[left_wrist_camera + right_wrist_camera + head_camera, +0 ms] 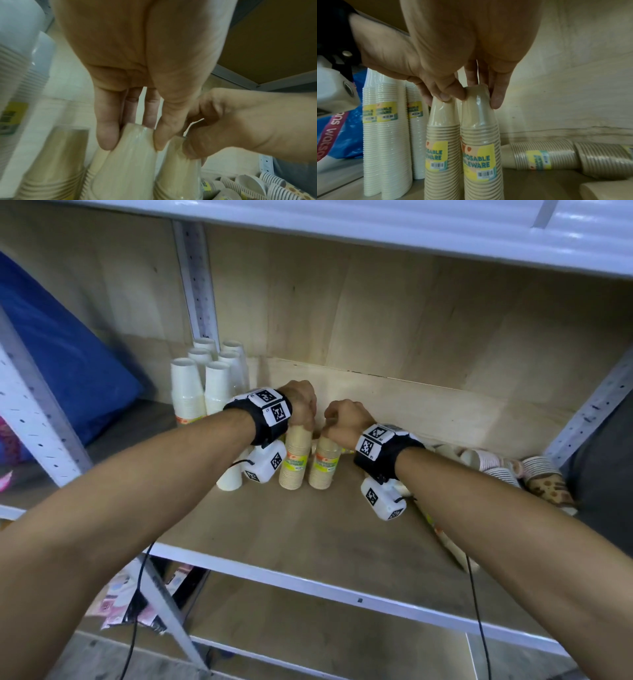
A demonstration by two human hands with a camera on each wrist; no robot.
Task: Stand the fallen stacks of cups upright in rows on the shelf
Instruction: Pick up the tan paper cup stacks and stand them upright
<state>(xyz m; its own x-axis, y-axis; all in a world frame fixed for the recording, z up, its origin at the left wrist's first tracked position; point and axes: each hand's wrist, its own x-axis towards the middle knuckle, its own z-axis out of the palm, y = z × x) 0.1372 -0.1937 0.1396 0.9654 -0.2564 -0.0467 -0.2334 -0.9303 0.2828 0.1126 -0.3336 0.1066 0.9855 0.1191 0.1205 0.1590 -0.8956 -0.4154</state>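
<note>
Two tan cup stacks stand upright side by side at frame centre on the shelf (308,529), touching or nearly so. The left hand (301,405) pinches the top of the left tan stack (294,460); the right hand (346,419) pinches the top of the right tan stack (323,463). Each grip is closed on the small upturned base of the topmost cup.

Handling (judgement): nested paper cups in a glossy clear sleeve, so light, top-heavy and easy to tip; the film looks slippery and the thin walls would crush under a hard squeeze. Best held lightly at the top to steer, or around the banded middle to lift.

Appearance: tan, ribbed by stacked rims, with a yellow "DISPOSABLE" label and a barcode. White stacks (205,381) stand in rows at upper left. Fallen stacks (507,470) lie at right; their count is unclear.
</note>
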